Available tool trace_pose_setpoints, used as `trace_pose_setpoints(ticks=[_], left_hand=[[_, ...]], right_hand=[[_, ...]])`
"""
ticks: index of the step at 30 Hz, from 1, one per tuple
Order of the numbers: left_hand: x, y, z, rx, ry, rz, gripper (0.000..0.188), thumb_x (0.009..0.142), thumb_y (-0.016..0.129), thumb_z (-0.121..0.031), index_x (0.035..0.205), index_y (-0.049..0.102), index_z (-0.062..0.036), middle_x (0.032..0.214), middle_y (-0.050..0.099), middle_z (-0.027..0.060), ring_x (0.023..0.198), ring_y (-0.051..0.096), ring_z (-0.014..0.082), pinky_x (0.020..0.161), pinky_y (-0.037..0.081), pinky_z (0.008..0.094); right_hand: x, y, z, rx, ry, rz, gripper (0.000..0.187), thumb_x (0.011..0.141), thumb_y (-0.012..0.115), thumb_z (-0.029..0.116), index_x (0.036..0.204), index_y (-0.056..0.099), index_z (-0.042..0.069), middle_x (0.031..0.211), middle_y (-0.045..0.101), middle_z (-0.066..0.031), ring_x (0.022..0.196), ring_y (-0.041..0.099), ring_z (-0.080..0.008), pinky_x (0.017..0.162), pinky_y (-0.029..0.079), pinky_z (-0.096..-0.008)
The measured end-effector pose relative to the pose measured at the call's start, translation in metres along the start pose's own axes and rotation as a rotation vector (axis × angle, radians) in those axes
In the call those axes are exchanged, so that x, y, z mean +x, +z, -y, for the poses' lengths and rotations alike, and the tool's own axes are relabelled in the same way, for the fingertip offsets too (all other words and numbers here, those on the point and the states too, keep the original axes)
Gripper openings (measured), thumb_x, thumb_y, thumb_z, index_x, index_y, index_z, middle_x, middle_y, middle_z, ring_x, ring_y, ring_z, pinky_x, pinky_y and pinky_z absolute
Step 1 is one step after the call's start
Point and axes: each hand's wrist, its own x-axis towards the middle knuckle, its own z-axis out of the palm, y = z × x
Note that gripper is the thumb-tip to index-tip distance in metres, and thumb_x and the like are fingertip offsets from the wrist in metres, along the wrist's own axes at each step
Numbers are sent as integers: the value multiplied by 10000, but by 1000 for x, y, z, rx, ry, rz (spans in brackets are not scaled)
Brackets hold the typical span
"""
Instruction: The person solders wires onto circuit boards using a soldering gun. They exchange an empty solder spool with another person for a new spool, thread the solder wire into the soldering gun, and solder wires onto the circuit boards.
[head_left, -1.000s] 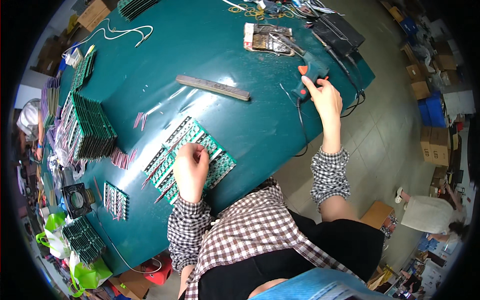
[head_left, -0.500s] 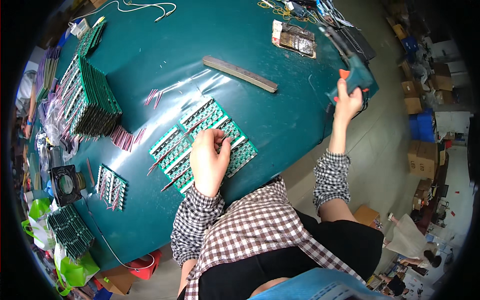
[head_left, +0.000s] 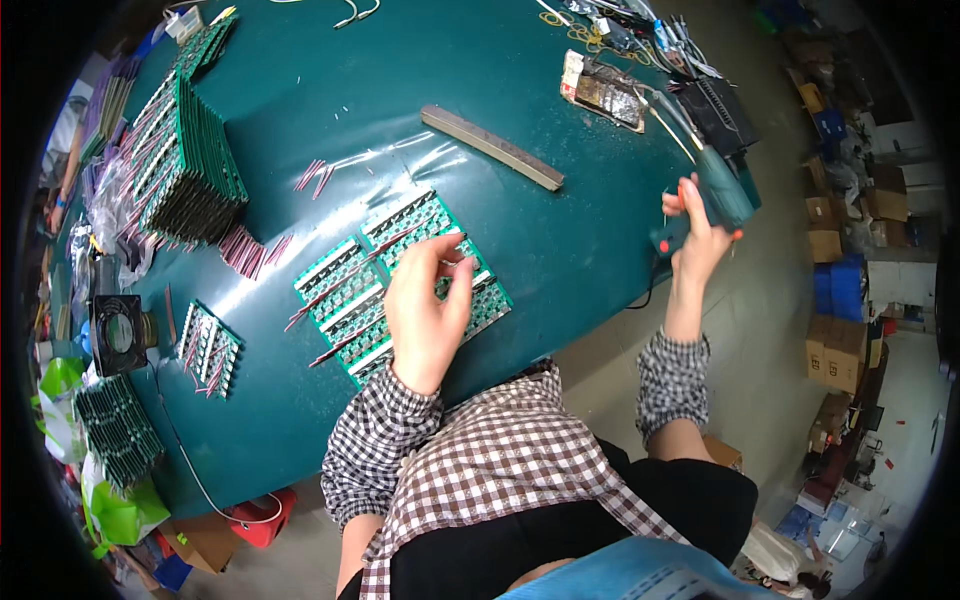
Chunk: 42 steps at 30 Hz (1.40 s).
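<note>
My left hand (head_left: 428, 312) rests on a green circuit board panel (head_left: 372, 270) that lies flat on the teal table (head_left: 330, 90), fingers curled near thin red-tipped parts on the board. My right hand (head_left: 697, 235) is raised at the table's right edge, shut on a teal pistol-shaped power tool (head_left: 722, 192) whose cable runs back over the table.
A tall stack of green boards (head_left: 185, 160) stands at the left with loose red parts (head_left: 248, 250) beside it. A long grey bar (head_left: 490, 147) lies behind the panel. A smaller board (head_left: 208, 348), a black fan (head_left: 118, 335), cables and cardboard boxes (head_left: 838, 350) surround.
My right hand has taken the teal tool from the table's right edge and lifted it. My left hand stayed on the panel, its fingers shifting slightly.
</note>
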Motion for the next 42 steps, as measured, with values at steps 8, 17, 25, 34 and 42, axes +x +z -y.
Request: trace_pose_setpoints(ticks=[8,17,25,34,42], left_hand=[[9,25,-37,-883,-325,179,244,857,622,-83,1080,577,4,945,616,50,857,581,99,750,476,229],[14,35,-36,-1118,-531,137,262,876,617,-188,1071,580,-17,930,614,50,782,562,86,709,461,209],[15,40,-33,-1214,-619,88,167,883,605,-183,977,593,-45,869,623,22,720,554,55,685,459,200],[18,43,-30,-1230,-667,121,149,874,611,-183,947,591,-55,847,612,15,705,541,54,665,454,197],[18,41,-25,-1214,-682,162,163,874,608,-182,964,588,-47,851,609,26,707,542,60,658,461,194]], right_hand=[[-91,-15,29,400,429,228,246,854,571,158,1033,512,0,883,579,-87,713,648,-208,566,576,-312],[-129,-7,19,555,626,323,266,870,563,192,1047,491,8,877,563,-76,731,639,-198,568,568,-310],[-137,-5,16,557,683,314,262,871,562,182,1052,484,9,879,559,-79,732,638,-201,570,565,-310],[-140,-6,17,526,687,299,254,871,561,177,1051,485,13,879,560,-75,736,642,-195,580,570,-310],[-143,-8,17,514,692,295,265,870,567,182,1060,486,17,888,561,-75,743,643,-200,584,571,-308]])
